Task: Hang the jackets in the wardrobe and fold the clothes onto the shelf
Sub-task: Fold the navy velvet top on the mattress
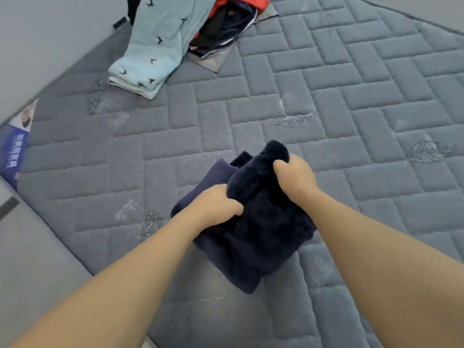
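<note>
A dark navy fleece garment (253,237) lies bunched and partly folded on the grey quilted mattress (351,101), near its front. My left hand (216,204) grips the garment's left side with curled fingers. My right hand (293,174) grips the upper right part, where the fabric bulges up. A smoother navy layer (213,177) sticks out to the left under the fleece.
At the far left of the mattress lies a light blue garment with small dark bird prints (153,46). Beside it sits a heap of red, black and navy clothes (226,23). A blue label (13,151) marks the mattress's left edge, with grey floor (32,247) beyond.
</note>
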